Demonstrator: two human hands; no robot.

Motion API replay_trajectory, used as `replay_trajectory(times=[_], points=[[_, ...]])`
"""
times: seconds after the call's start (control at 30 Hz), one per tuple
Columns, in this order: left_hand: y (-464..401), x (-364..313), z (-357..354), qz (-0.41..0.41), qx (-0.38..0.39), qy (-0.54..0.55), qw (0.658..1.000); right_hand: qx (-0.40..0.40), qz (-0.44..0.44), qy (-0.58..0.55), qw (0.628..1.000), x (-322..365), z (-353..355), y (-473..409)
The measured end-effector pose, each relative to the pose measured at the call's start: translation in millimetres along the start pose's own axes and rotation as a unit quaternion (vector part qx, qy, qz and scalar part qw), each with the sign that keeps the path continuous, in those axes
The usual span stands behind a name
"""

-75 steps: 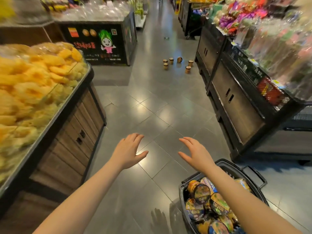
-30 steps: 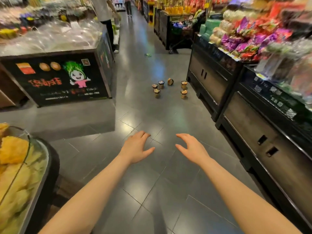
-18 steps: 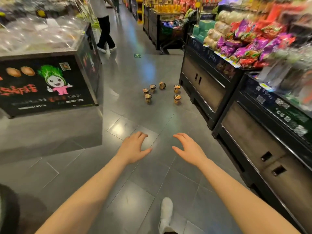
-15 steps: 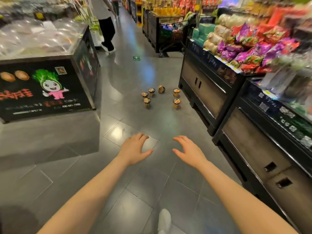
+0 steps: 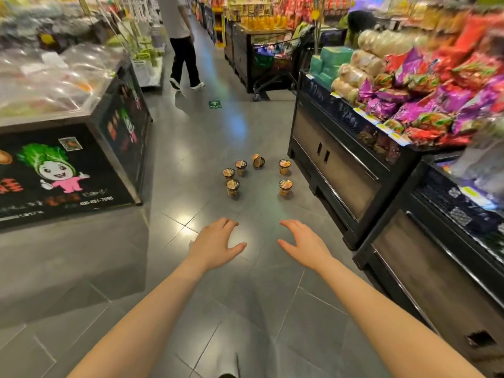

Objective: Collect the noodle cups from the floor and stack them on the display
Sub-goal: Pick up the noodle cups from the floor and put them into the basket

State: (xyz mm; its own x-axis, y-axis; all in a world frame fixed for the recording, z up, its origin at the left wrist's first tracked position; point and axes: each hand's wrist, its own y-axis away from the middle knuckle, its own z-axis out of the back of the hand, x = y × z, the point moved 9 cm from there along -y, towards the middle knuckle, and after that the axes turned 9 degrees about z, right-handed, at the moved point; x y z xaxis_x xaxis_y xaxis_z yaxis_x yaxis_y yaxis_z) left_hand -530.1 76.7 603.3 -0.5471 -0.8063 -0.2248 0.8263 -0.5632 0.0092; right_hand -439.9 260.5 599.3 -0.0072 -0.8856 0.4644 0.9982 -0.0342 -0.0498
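Noodle cups (image 5: pixel 256 174) — six on the floor (image 5: pixel 191 148), well ahead; one apparently tipped. Left hand (image 5: pixel 214 245), right hand (image 5: pixel 305 246) — spread, empty. Risk: hurried grabs could knock upright cups rolling under the display (image 5: pixel 335 162).

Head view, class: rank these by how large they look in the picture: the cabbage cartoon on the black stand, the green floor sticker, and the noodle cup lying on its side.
1. cabbage cartoon, nearest the camera, so partly perspective.
2. Unsure: green floor sticker and tipped noodle cup look alike.
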Motion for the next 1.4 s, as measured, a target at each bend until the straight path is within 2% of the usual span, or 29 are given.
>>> replay_trajectory(times=[0.2, 0.5, 0.73, 1.13, 1.4], points=[[-117, 23, -11, -0.031, 0.014, -0.005, 0.999, -0.006, -0.017, 0.007, 1.000, -45, 0, -105], [-319, 61, -4, -0.081, 0.047, -0.071, 0.993, -0.032, -0.086, 0.023, 0.996, -118, 25, -256], [-436, 51, -34, -0.116, 0.073, -0.060, 0.989, -0.022, -0.116, 0.030, 0.993, -193, 35, -339], [-651, 12, -55, -0.074, 0.079, -0.054, 0.993, 0.043, -0.095, 0.035, 0.994, -351, 91, -515], [-754, 30, -97, -0.031, 0.122, -0.034, 0.991, 0.085, -0.100, 0.009, 0.991, -421, 81, -608]])
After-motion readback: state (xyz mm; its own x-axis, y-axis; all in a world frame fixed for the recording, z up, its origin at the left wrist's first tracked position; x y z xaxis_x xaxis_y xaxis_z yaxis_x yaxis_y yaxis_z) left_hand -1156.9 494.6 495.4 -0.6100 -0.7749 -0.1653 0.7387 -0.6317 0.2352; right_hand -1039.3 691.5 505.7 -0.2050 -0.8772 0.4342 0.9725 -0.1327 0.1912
